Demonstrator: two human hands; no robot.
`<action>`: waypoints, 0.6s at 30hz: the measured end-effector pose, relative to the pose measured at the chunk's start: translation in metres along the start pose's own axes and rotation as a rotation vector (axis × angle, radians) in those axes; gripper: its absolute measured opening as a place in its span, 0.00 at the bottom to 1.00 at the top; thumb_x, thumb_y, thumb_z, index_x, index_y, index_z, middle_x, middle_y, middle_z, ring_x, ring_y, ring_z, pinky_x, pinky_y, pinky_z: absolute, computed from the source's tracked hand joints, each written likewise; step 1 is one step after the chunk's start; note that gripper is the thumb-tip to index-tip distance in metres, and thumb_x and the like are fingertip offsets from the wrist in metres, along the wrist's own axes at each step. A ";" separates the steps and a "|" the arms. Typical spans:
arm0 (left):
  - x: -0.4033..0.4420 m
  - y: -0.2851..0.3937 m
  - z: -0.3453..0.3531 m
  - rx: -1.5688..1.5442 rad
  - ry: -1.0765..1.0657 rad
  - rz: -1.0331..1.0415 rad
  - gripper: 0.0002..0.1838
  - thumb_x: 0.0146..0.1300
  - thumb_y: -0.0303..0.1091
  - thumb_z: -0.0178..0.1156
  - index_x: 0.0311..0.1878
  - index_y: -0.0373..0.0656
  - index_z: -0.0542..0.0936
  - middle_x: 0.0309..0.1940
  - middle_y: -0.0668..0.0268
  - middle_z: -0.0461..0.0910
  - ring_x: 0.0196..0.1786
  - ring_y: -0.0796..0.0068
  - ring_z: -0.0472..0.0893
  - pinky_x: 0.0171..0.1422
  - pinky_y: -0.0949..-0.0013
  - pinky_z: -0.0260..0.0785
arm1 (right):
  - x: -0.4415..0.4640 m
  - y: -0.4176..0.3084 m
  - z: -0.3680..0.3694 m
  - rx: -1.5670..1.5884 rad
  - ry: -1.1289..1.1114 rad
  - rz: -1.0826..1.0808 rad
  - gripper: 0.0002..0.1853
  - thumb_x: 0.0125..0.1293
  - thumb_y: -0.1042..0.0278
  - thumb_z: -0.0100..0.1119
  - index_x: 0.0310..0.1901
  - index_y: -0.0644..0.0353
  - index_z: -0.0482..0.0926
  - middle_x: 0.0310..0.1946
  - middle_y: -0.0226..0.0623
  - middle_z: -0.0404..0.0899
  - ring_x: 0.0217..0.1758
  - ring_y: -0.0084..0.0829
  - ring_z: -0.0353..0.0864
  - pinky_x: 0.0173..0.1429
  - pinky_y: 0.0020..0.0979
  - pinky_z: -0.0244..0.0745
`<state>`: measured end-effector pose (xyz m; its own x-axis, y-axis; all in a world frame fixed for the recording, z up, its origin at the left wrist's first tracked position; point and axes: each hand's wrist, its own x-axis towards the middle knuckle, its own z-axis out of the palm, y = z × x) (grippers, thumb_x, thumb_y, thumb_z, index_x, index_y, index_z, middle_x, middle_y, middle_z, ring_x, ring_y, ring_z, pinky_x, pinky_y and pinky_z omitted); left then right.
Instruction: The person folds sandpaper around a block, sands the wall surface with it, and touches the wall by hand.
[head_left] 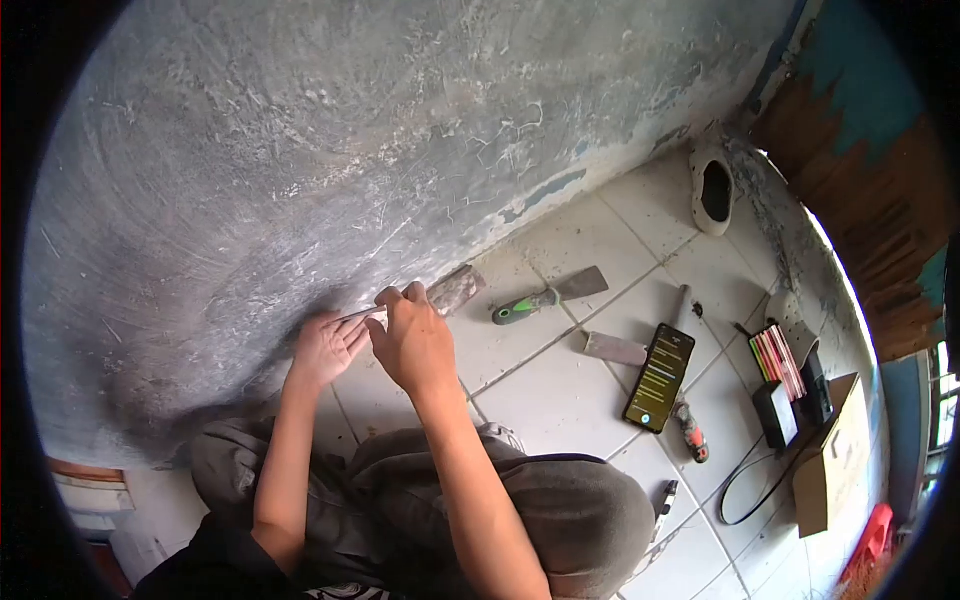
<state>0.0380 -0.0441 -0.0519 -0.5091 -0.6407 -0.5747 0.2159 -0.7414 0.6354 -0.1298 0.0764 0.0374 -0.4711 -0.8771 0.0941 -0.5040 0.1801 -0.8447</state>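
My right hand is closed on a thin tool that reaches across to my left hand. Palm up, my left hand has its fingers stretched out under the tool's far end, close to the grey scraped wall. Just beyond my right hand, a worn flat piece lies at the foot of the wall; whether it joins anything behind the hand is hidden. A putty knife with a green and grey handle rests on the tiles to the right.
On the floor at right are a phone, another scraper blade, a red-handled tool, a marker, a pink-striped bundle, a black case with a cord and a cardboard box. A clog stands near the corner.
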 end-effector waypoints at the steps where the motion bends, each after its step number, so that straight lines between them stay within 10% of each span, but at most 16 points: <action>1: -0.005 0.009 0.009 -0.147 -0.041 -0.053 0.19 0.59 0.32 0.46 0.53 0.33 0.67 0.61 0.53 0.63 0.66 0.60 0.60 0.70 0.61 0.53 | 0.000 -0.003 -0.001 -0.003 -0.004 0.006 0.14 0.52 0.67 0.61 0.41 0.61 0.76 0.37 0.48 0.73 0.39 0.48 0.77 0.43 0.41 0.72; 4: 0.000 0.005 0.016 -0.250 -0.043 -0.050 0.19 0.54 0.29 0.47 0.50 0.32 0.69 0.62 0.52 0.61 0.68 0.60 0.58 0.72 0.61 0.47 | 0.002 -0.001 -0.001 -0.030 -0.017 0.004 0.14 0.52 0.67 0.61 0.41 0.61 0.76 0.37 0.48 0.73 0.40 0.48 0.77 0.43 0.41 0.72; 7: 0.008 -0.003 -0.002 -0.601 -0.899 -0.301 0.20 0.56 0.30 0.47 0.51 0.29 0.68 0.63 0.51 0.60 0.68 0.60 0.57 0.71 0.61 0.48 | -0.001 -0.001 -0.004 -0.027 -0.024 0.003 0.14 0.52 0.67 0.61 0.40 0.61 0.76 0.37 0.48 0.73 0.39 0.48 0.77 0.43 0.41 0.73; 9: 0.003 0.001 0.000 -0.273 -0.779 0.036 0.20 0.57 0.31 0.47 0.51 0.28 0.68 0.63 0.52 0.60 0.68 0.61 0.56 0.69 0.60 0.50 | 0.001 -0.001 -0.001 -0.005 0.003 0.005 0.13 0.52 0.67 0.61 0.40 0.61 0.76 0.37 0.48 0.73 0.39 0.48 0.77 0.43 0.41 0.73; 13: 0.016 -0.010 -0.001 0.019 -0.237 -0.010 0.16 0.56 0.32 0.49 0.44 0.30 0.73 0.61 0.55 0.65 0.68 0.63 0.57 0.69 0.58 0.46 | 0.000 0.003 0.001 -0.053 -0.034 -0.021 0.13 0.53 0.67 0.61 0.40 0.61 0.76 0.36 0.48 0.74 0.39 0.49 0.77 0.42 0.42 0.72; 18: 0.005 -0.009 0.008 -0.121 -0.217 0.035 0.15 0.54 0.31 0.52 0.43 0.33 0.74 0.60 0.55 0.65 0.69 0.61 0.56 0.70 0.56 0.46 | -0.002 0.004 -0.001 -0.064 -0.060 -0.026 0.14 0.52 0.67 0.61 0.40 0.61 0.75 0.36 0.49 0.75 0.39 0.49 0.76 0.42 0.43 0.72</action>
<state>0.0268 -0.0390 -0.0557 -0.6637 -0.6181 -0.4214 0.3278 -0.7467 0.5788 -0.1321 0.0793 0.0346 -0.4142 -0.9065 0.0818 -0.5612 0.1836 -0.8070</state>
